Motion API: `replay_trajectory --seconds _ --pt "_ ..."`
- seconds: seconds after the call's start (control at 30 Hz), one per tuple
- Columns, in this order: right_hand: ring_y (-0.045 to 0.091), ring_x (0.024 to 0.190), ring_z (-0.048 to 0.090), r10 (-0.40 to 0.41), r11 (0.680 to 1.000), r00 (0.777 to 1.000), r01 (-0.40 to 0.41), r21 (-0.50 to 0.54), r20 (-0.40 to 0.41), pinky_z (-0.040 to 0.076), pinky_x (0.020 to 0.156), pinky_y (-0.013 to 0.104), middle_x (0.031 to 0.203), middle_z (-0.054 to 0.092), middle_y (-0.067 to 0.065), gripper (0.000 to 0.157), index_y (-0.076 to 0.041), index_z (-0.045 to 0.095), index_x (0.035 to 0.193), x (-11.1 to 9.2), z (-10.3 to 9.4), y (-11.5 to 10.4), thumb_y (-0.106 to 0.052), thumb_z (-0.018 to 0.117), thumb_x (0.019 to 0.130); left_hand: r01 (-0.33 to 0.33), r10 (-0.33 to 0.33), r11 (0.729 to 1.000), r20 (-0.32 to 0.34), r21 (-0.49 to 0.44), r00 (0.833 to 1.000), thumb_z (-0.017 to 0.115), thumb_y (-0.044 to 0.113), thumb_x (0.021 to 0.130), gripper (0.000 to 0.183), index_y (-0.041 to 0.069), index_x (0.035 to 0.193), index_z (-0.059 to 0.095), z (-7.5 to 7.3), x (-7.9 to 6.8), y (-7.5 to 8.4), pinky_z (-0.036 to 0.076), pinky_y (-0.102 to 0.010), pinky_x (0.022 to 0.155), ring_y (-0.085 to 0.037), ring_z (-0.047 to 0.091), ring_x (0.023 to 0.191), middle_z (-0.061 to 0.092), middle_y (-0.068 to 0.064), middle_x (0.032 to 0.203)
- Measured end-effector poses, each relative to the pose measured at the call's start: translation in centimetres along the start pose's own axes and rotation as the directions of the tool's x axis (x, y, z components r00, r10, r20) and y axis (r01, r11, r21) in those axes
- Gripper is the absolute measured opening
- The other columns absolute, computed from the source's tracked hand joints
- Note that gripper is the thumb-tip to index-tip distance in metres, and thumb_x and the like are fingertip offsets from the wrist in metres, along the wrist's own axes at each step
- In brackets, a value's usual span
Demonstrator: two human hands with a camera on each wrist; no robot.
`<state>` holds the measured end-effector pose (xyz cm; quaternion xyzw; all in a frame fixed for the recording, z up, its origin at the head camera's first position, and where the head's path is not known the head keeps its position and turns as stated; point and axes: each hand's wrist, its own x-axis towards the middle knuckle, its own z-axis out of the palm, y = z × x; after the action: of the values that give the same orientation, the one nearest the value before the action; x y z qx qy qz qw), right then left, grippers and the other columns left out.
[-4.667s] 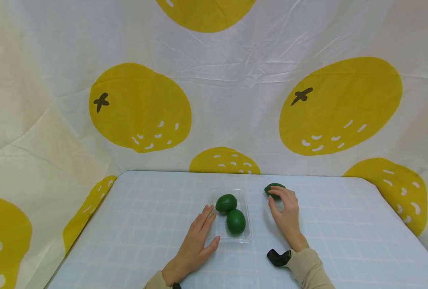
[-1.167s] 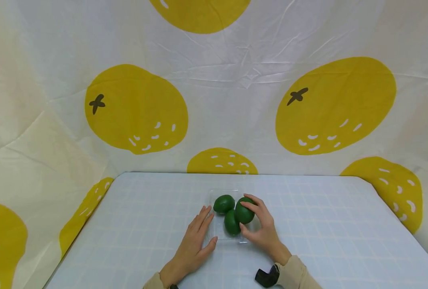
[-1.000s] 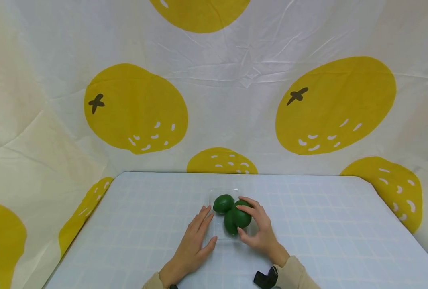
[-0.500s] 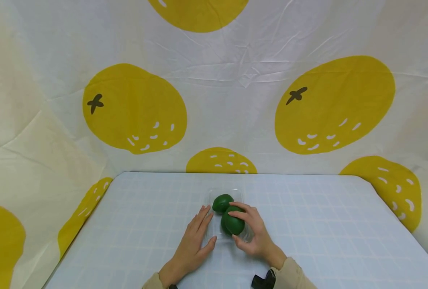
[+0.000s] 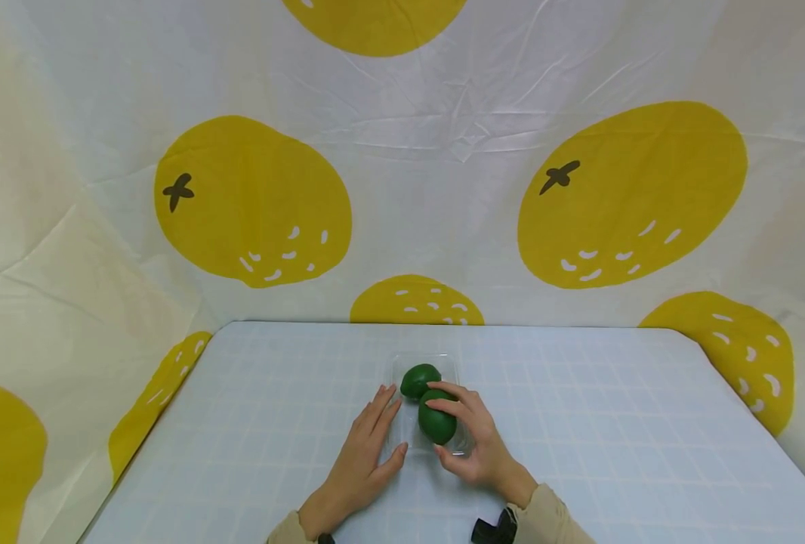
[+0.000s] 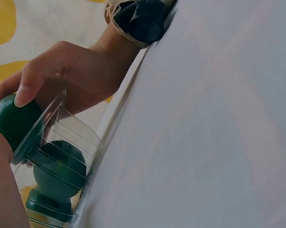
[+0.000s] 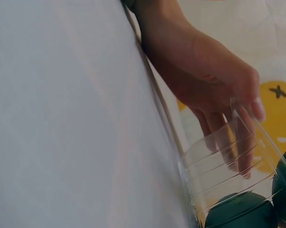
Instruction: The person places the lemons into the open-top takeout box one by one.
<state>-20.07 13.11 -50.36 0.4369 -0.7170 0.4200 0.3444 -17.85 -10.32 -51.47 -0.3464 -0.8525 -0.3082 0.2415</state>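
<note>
A clear plastic container (image 5: 408,438) stands on the table, holding one green lime (image 5: 419,381) at its far end. My right hand (image 5: 480,438) grips another lime (image 5: 437,420) between thumb and fingers, over the container's nearer part. In the left wrist view this held lime (image 6: 12,118) is up at the rim, with a further lime (image 6: 59,166) lower down behind the clear wall; from the head it is hidden. My left hand (image 5: 362,461) lies along the container's left side, fingers extended, fingertips at the wall. The right wrist view shows this left hand (image 7: 204,66) beside the ribbed wall.
A pale blue checked cloth (image 5: 273,400) covers the table. Behind and to the left hangs a white curtain (image 5: 436,189) printed with large yellow fruit. A dark wrist device (image 5: 494,527) sits by the right sleeve.
My right hand has taken the lime from the table right of the container and carried it left and nearer, over the container. The left hand has stayed almost still.
</note>
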Motion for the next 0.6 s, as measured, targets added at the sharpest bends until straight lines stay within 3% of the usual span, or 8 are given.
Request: replay_trajectory --seconds 0.2,0.47,0.6 --pt "0.032 0.116 0.055 0.001 1.0 1.0 -0.002 0.027 0.016 0.046 0.086 0.039 0.133 0.054 0.023 0.057 -0.006 0.061 0.128 -0.02 0.08 -0.09 -0.021 0.074 0.073 0.009 -0.01 1.0 0.014 0.007 1.0 0.061 0.026 0.095 0.058 -0.001 0.144 0.047 -0.06 0.01 0.0 0.035 -0.056 0.108 -0.039 0.032 0.143 0.032 -0.013 0.158" --pt "0.034 0.115 0.054 -0.019 0.999 0.999 0.018 0.049 0.032 0.048 0.088 0.04 0.135 0.054 0.022 0.055 -0.004 0.06 0.128 0.13 0.24 -0.18 -0.025 0.073 0.078 0.012 -0.012 1.0 0.019 0.013 1.0 0.061 0.026 0.095 0.058 -0.001 0.144 0.047 -0.09 0.01 0.04 0.035 -0.056 0.107 -0.039 0.032 0.143 0.031 -0.01 0.159" --pt "0.033 0.116 0.054 -0.017 1.0 0.999 0.017 -0.001 0.05 0.047 0.089 0.041 0.136 0.054 0.021 0.057 -0.006 0.061 0.129 0.68 0.14 -0.43 -0.022 0.075 0.076 0.012 -0.012 1.0 0.02 0.014 1.0 0.061 0.026 0.095 0.058 -0.001 0.144 0.047 -0.08 0.0 0.03 0.035 -0.055 0.108 -0.038 0.031 0.144 0.032 -0.012 0.158"
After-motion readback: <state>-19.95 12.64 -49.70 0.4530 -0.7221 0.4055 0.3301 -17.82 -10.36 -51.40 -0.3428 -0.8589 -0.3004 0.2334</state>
